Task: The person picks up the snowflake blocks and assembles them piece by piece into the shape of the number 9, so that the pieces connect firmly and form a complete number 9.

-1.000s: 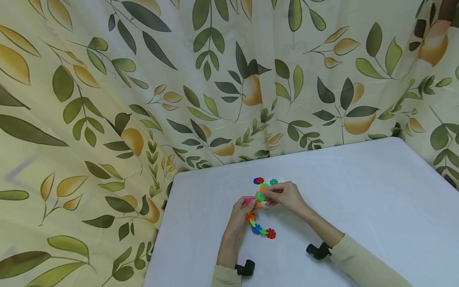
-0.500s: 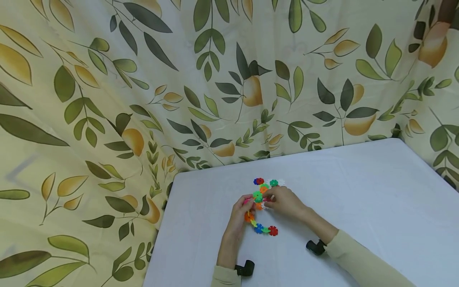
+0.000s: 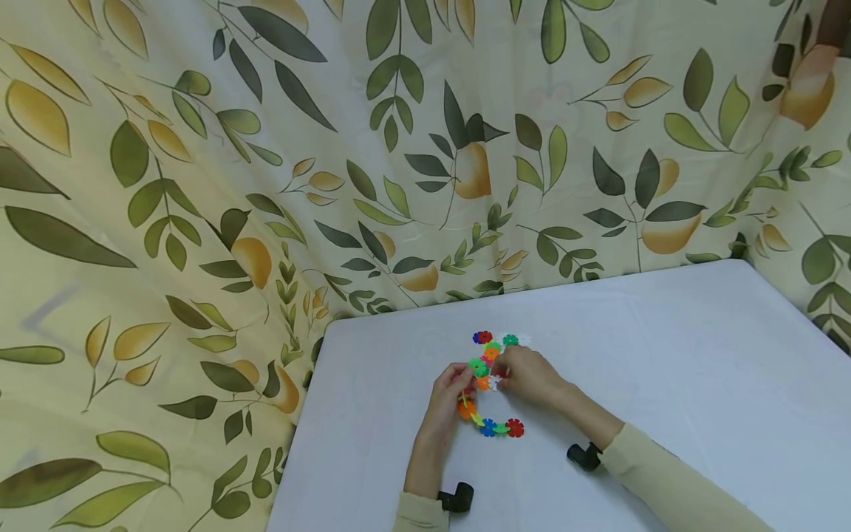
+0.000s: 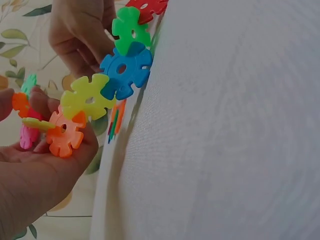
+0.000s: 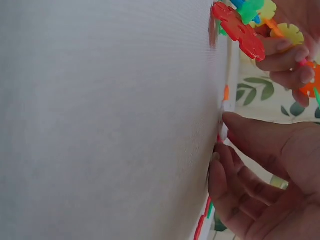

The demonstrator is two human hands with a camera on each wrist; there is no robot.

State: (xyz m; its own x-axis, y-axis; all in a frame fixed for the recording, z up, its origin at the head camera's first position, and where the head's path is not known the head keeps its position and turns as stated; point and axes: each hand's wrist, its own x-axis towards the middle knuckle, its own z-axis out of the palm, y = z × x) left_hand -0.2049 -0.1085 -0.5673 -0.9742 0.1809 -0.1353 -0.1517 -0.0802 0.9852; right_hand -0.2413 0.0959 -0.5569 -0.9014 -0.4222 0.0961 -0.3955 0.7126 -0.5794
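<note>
My left hand pinches a curved chain of joined notched plastic discs. An orange disc lies against its fingers, followed by yellow, blue, green and a red end disc. At the chain's upper end is a green disc. My right hand is low over loose discs to the right, thumb and fingertips slightly apart at the table surface. Beside its fingertips are a white disc and some red; exact contact is hidden.
Behind the hands lie more loose discs: red with blue, green, white, and orange. The white-covered table extends right, with a leaf-patterned curtain along its back and left. Each wrist carries a black camera.
My right hand has come away from the chain's upper end and down to the loose discs. The chain's lower red end has swung slightly right, while my left hand has barely moved.
</note>
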